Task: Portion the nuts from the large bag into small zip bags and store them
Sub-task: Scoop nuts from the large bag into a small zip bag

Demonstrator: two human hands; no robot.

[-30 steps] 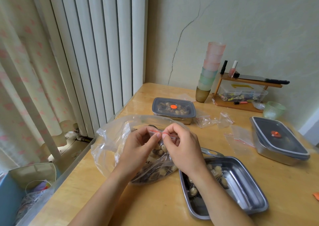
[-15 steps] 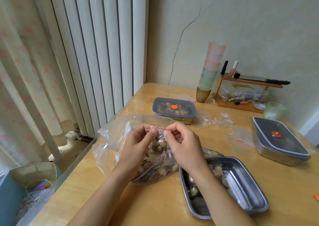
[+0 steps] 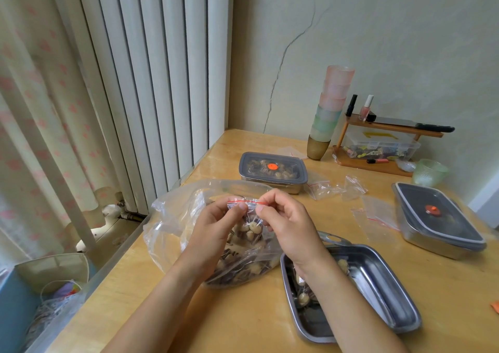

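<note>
Both hands pinch the red zip strip of a small zip bag (image 3: pixel 249 225) of nuts, left hand (image 3: pixel 216 225) and right hand (image 3: pixel 289 225) at either end; it hangs over the large bag (image 3: pixel 172 234) on the surface (image 3: pixel 243 320); an open steel tray (image 3: pixel 378 279) sits just right.

The small zip bag (image 3: pixel 249 227) is half hidden by the left hand (image 3: pixel 213 234) and right hand (image 3: pixel 290 228). The steel tray (image 3: pixel 383 285) is partly covered by the right forearm (image 3: pixel 337 298). An orange thing (image 3: pixel 495 307) is cut off at the right edge.
</note>
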